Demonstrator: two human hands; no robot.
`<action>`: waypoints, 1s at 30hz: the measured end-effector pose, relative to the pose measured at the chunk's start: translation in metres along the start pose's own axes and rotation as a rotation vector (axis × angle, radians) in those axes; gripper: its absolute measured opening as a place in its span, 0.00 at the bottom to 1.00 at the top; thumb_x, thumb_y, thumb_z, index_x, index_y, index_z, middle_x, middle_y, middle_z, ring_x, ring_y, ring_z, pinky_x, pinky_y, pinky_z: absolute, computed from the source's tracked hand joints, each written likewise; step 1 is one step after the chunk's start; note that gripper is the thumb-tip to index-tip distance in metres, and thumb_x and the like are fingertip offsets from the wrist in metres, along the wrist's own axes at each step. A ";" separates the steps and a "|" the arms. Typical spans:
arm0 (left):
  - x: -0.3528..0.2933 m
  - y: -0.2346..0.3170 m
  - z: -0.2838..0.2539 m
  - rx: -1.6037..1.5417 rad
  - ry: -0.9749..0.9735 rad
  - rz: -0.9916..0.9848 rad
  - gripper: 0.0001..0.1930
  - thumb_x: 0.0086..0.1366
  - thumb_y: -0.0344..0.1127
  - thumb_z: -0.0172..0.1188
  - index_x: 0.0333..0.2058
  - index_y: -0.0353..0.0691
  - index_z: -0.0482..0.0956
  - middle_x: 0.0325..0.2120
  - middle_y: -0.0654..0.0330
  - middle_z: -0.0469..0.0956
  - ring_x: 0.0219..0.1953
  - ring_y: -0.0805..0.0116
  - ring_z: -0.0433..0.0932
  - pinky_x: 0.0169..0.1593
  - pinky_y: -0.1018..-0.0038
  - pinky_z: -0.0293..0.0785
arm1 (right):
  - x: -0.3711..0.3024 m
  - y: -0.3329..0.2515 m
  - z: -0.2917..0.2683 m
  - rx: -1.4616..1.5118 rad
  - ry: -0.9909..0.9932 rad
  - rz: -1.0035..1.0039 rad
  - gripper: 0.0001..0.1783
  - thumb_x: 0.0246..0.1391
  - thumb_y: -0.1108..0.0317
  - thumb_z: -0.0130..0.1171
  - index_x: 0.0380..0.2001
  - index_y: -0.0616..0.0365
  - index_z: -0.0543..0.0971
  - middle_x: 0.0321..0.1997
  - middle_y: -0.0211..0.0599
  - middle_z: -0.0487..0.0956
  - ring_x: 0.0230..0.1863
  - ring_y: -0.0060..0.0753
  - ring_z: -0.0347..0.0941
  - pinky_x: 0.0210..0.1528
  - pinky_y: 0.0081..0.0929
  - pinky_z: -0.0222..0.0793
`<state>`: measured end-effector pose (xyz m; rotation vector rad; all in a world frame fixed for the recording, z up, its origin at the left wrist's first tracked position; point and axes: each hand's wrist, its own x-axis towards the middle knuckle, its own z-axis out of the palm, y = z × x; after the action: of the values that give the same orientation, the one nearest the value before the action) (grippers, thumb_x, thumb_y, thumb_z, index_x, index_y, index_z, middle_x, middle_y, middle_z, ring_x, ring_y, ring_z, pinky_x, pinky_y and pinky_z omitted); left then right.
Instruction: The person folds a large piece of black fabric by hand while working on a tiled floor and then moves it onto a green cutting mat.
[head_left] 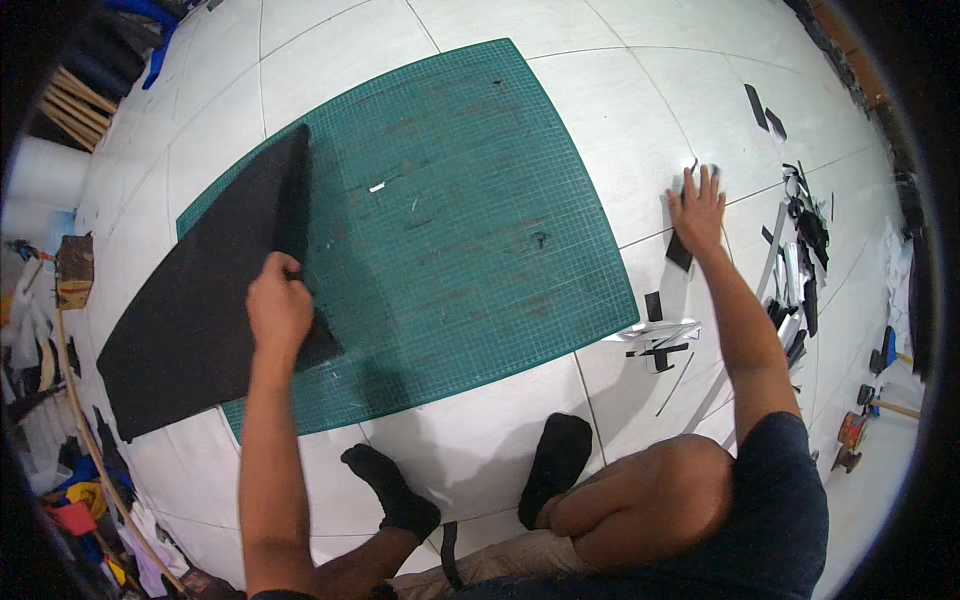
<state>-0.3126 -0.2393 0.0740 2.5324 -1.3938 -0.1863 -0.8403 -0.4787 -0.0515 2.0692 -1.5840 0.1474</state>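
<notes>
A large black sheet (pixel 200 270), perhaps fabric or foam, lies over the left side of the green cutting mat (pixel 450 230) and runs past its edge onto the floor. My left hand (pixel 281 305) is closed on the sheet's right edge, which lifts off the mat and casts a shadow. Off the mat to the right, my right hand (pixel 700 212) is spread flat on the white tiles. Partly beneath it is a small black strip (pixel 679 251); the fingers do not wrap round it. A small white scrap (pixel 377 187) rests on the mat.
Black and white offcuts (pixel 800 260) lie heaped on the floor at the right. More scraps (pixel 660 340) sit by the mat's near right corner. A long wooden stick (pixel 80 390) and mixed clutter line the left side. My socked feet (pixel 556 460) are at the mat's near edge.
</notes>
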 end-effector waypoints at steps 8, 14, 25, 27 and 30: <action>-0.031 0.053 0.057 -0.077 -0.009 0.069 0.11 0.51 0.21 0.48 0.35 0.34 0.73 0.31 0.42 0.76 0.36 0.43 0.76 0.41 0.55 0.71 | 0.001 -0.119 -0.077 0.647 -0.541 0.135 0.31 0.51 0.45 0.55 0.43 0.66 0.71 0.44 0.52 0.70 0.48 0.49 0.69 0.46 0.41 0.68; -0.036 0.082 0.081 -0.123 -0.068 0.136 0.09 0.51 0.20 0.49 0.33 0.32 0.70 0.36 0.42 0.75 0.36 0.42 0.76 0.40 0.56 0.72 | 0.026 -0.130 -0.060 0.693 -0.746 0.212 0.37 0.49 0.41 0.55 0.40 0.71 0.69 0.38 0.57 0.74 0.42 0.56 0.72 0.43 0.43 0.70; -0.057 0.136 0.111 -0.160 -0.094 0.144 0.09 0.52 0.22 0.47 0.33 0.35 0.70 0.33 0.45 0.75 0.36 0.42 0.75 0.38 0.54 0.71 | -0.023 -0.185 -0.082 1.134 -0.543 0.226 0.38 0.55 0.46 0.51 0.60 0.60 0.56 0.34 0.56 0.78 0.33 0.53 0.77 0.38 0.42 0.72; -0.066 0.145 0.116 -0.177 -0.118 0.154 0.09 0.52 0.23 0.48 0.34 0.35 0.70 0.33 0.45 0.75 0.35 0.42 0.75 0.39 0.54 0.72 | -0.028 -0.196 -0.091 1.086 -0.533 0.213 0.38 0.55 0.46 0.51 0.60 0.60 0.56 0.33 0.56 0.78 0.32 0.52 0.77 0.37 0.41 0.72; -0.080 0.154 0.120 -0.168 -0.219 0.162 0.09 0.52 0.23 0.48 0.34 0.35 0.70 0.33 0.44 0.75 0.35 0.41 0.75 0.39 0.54 0.72 | -0.024 -0.197 -0.115 0.976 -0.726 0.124 0.39 0.54 0.45 0.51 0.59 0.61 0.57 0.29 0.54 0.78 0.29 0.49 0.77 0.34 0.40 0.71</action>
<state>-0.5083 -0.2696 0.0000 2.3063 -1.5818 -0.5397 -0.6401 -0.3692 -0.0285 2.9766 -2.3967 0.2753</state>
